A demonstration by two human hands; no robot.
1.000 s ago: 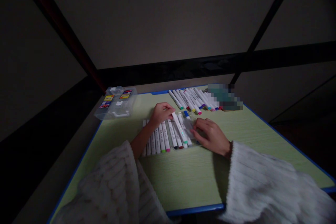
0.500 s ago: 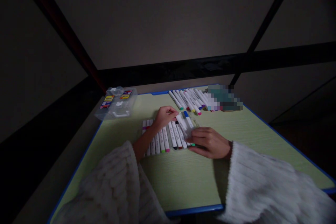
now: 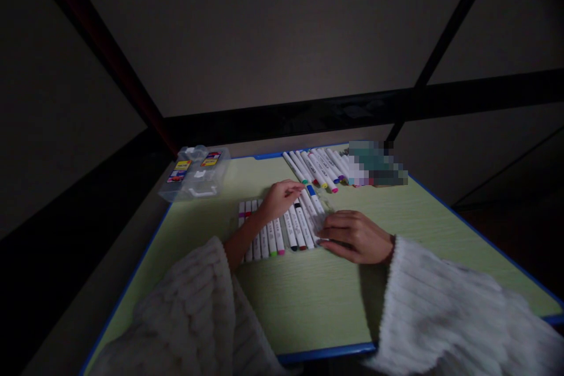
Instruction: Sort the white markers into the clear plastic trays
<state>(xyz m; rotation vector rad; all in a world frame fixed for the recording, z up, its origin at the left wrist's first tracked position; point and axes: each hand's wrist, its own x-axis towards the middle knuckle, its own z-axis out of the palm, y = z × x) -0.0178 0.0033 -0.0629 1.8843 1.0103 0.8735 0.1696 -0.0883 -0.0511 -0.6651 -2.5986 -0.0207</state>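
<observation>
White-barrelled markers (image 3: 264, 241) lie side by side in a row beneath and to both sides of the left grip (image 3: 281, 197), on a pale green surface (image 3: 326, 305). Left grip: fingertips drawn together at the upper end of a slanted marker (image 3: 311, 207); whether they pinch it or only touch it cannot be told. Right grip (image 3: 355, 238): fingers curled, tips at the lower right end of the row; contact hidden, so what it pinches, if anything, cannot be determined. A blue-capped marker (image 3: 312, 190) sits just right of the left fingertips. Placing one hand at each end of the slanted marker probably serves to steady and align it; the side-by-side order probably stops rolling.

Beyond the left grip, loose markers (image 3: 308, 167) lie close to the far edge; a clear plastic case (image 3: 207, 173) occupies the far left corner. Right of the right grip, and nearer the body down to the blue edge (image 3: 328, 351), the surface affords room for moving. Leftward movement is limited by the neighbouring barrels.
</observation>
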